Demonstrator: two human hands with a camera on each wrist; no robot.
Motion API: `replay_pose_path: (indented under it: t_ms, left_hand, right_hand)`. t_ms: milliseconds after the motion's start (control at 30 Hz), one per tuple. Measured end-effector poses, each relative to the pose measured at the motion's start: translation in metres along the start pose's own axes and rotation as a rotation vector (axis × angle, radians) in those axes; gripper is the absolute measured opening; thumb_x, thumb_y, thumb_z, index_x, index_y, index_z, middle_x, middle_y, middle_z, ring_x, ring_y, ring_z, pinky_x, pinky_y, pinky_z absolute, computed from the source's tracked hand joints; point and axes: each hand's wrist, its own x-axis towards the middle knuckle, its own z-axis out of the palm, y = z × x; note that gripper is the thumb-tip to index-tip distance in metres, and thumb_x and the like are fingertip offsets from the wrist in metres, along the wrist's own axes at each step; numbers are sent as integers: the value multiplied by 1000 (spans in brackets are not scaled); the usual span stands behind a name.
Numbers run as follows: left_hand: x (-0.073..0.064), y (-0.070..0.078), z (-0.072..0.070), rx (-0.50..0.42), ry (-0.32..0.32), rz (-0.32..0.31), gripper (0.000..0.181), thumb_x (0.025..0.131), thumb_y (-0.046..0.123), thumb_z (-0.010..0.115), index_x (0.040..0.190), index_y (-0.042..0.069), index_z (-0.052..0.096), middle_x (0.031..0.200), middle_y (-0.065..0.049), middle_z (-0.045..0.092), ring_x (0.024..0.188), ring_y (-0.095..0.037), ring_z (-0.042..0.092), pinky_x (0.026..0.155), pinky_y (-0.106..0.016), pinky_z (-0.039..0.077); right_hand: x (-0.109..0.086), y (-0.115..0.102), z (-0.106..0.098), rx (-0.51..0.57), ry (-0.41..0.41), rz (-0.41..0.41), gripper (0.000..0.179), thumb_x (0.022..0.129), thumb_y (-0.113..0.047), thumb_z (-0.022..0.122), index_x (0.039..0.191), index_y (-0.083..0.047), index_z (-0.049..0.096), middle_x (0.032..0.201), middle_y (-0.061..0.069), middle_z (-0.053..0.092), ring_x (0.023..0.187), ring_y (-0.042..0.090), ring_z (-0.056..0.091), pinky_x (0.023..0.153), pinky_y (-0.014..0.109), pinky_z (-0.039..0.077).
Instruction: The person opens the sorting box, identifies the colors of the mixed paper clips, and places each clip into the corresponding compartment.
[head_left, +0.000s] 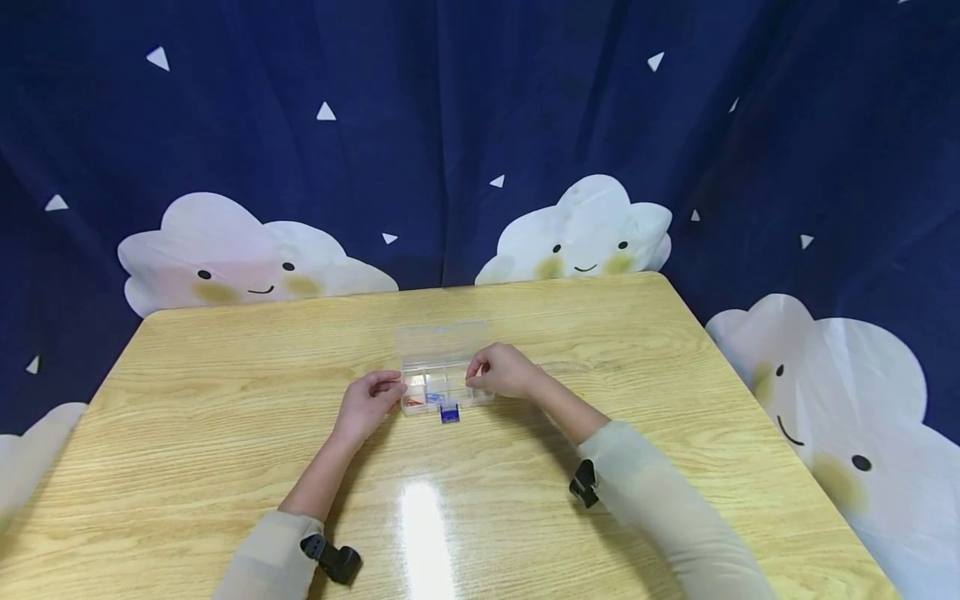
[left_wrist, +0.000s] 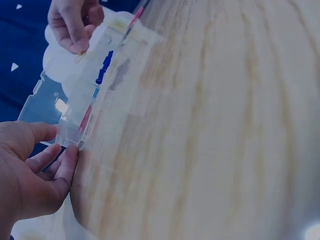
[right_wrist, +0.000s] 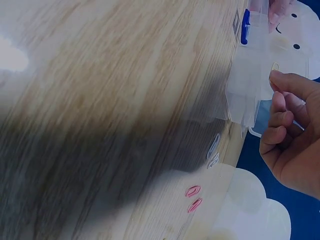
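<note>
A clear plastic compartment box [head_left: 422,409] lies on the table, its clear lid [head_left: 441,342] raised at the back and a blue latch [head_left: 449,413] hanging at the front. Red paper clips [head_left: 413,403] occupy its left front compartment, with blue paper clips [head_left: 434,398] beside them. My left hand [head_left: 369,406] grips the box's left end between thumb and fingers. Over the right part of the box, my right hand [head_left: 504,371] pinches a yellow paper clip [right_wrist: 275,66] between thumb and forefinger; the same clip shows in the left wrist view.
The right wrist view shows loose white paper clips [right_wrist: 213,148] and red paper clips [right_wrist: 193,191] on the wooden table [head_left: 225,467] beyond the box's right end. A dark blue curtain [head_left: 450,125] with cloud prints hangs behind the table and along its sides.
</note>
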Motion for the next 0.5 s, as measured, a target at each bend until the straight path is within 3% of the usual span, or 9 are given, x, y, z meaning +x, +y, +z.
replay_pose_path:
  t_ms: [500]
  left_hand:
    - [0,1,0,17,0,8,35,85,16,57,117,0,52,105,-19,58,84,-18,59,69,-24,53]
  right_hand:
    - [3,-2,6,-11,-12,-18,5,79,-22,64,77,-17,66,62,-5,53,55,8,44,53,20,38]
